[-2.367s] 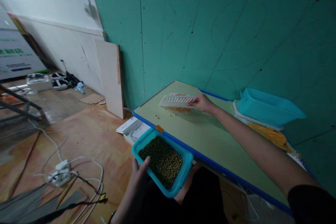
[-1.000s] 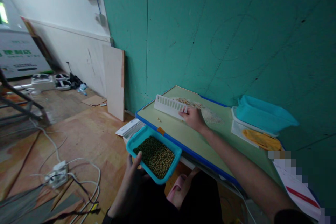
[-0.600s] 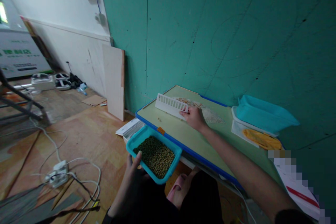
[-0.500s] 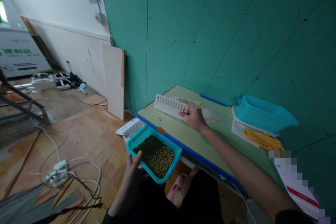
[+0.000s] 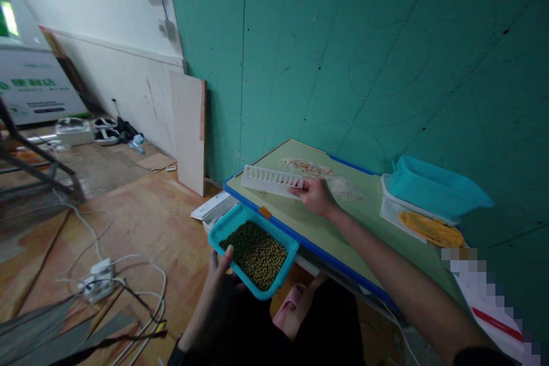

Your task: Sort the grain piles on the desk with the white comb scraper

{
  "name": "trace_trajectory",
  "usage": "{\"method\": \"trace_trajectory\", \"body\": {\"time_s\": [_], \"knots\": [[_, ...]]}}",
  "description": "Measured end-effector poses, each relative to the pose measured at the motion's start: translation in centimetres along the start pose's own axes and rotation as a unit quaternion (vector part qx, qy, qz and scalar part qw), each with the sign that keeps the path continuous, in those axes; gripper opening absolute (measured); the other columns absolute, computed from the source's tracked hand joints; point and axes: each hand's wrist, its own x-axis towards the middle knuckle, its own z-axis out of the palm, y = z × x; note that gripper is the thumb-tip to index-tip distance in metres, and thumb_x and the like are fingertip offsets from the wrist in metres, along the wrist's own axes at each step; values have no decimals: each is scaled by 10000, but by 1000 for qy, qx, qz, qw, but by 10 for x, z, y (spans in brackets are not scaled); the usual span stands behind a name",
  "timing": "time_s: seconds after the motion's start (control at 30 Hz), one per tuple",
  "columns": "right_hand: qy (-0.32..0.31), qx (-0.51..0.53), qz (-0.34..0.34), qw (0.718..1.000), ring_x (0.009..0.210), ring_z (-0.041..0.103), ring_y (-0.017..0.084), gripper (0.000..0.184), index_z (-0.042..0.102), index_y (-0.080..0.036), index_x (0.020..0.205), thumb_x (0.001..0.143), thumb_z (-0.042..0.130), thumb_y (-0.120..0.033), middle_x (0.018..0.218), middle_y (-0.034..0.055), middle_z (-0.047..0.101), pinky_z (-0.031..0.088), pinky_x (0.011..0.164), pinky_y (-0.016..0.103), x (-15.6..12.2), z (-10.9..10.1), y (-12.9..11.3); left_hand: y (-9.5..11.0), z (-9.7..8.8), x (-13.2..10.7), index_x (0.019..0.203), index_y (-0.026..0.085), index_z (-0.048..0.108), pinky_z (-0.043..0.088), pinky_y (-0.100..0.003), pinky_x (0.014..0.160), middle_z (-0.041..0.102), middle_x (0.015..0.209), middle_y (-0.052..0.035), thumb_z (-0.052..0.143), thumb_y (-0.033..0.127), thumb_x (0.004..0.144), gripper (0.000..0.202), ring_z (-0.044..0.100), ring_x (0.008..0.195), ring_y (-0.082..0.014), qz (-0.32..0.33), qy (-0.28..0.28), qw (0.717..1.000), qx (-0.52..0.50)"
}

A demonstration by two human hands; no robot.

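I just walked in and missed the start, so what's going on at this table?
A person's left hand holds a turquoise tray of dark green and tan beans by the table's near edge. The right hand holds a white slotted strip over the table. Beyond it lie a mixed patch of tan and whitish grains and a spread of white grains; whether the strip touches the tabletop is unclear.

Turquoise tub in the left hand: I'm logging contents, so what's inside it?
The tub holds small dark green beans and tan beans, partly mixed. Their layer covers the bottom, so anything beneath is hidden.
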Motion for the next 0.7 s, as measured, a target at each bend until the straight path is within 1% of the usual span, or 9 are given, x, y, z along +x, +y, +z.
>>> {"method": "trace_trajectory", "body": {"time_s": [0.1, 0.17, 0.3, 0.4, 0.47, 0.57, 0.63, 0.7], "knots": [[-19, 18, -6, 1000, 866, 876, 281, 67, 919, -195, 946, 896, 875, -199, 910, 55, 908, 669, 790, 328, -1, -2, 1, -1, 0, 4, 1668, 413, 386, 690, -611, 926, 659, 1591, -187, 894, 665, 871, 978, 829, 1197, -438, -6, 9, 1000, 23], [-34, 30, -9, 999, 883, 880, 280, 93, 922, -186, 976, 898, 874, -194, 945, 72, 913, 676, 800, 333, -1, -4, 2, 0, 0, 4, 1652, 408, 407, 689, -613, 924, 660, 1589, -190, 882, 680, 877, 949, 831, 1192, -432, -5, 9, 999, 32], [-62, 49, -16, 997, 876, 881, 276, 131, 927, -176, 1013, 902, 871, -219, 951, 81, 913, 694, 813, 349, -3, -11, 5, 4, 2, -5, 1670, 415, 379, 684, -598, 925, 741, 1493, -177, 975, 660, 782, 1098, 820, 1220, -459, -3, -12, 1000, 0], [-76, 68, -18, 995, 885, 883, 289, 154, 928, -177, 1023, 893, 877, -241, 941, 70, 912, 707, 804, 369, -5, -17, 7, 6, 4, -12, 1681, 416, 360, 679, -593, 933, 753, 1479, -178, 982, 663, 768, 1133, 807, 1245, -478, -2, -20, 1000, -12], [-65, 69, -18, 995, 902, 885, 308, 145, 927, -177, 1006, 890, 878, -249, 939, 69, 911, 715, 836, 400, -8, -24, 7, 7, 4, -16, 1676, 428, 361, 675, -599, 946, 738, 1506, -176, 981, 656, 773, 1119, 799, 1260, -478, -3, -20, 1000, -14], [-17, 49, -4, 999, 909, 885, 338, 91, 918, -189, 932, 891, 871, -257, 925, 72, 908, 715, 863, 433, -18, -41, 8, 7, 5, -18, 1661, 430, 379, 673, -585, 959, 703, 1556, -179, 999, 641, 758, 1116, 793, 1273, -471, -6, -19, 1000, -16], [22, 25, 10, 999, 913, 887, 353, 86, 910, -202, 898, 896, 857, -270, 931, 81, 909, 713, 846, 430, -31, -55, 9, 8, 5, -18, 1658, 414, 387, 675, -566, 951, 699, 1555, -187, 1022, 638, 726, 1150, 796, 1267, -467, -7, -19, 1000, -17], [57, -6, 16, 998, 924, 890, 361, 111, 909, -213, 908, 906, 835, -296, 955, 98, 912, 709, 836, 421, -50, -68, 10, 9, 5, -17, 1660, 401, 389, 679, -552, 942, 716, 1522, -186, 1038, 638, 701, 1182, 804, 1251, -457, -7, -19, 1000, -18]]}}
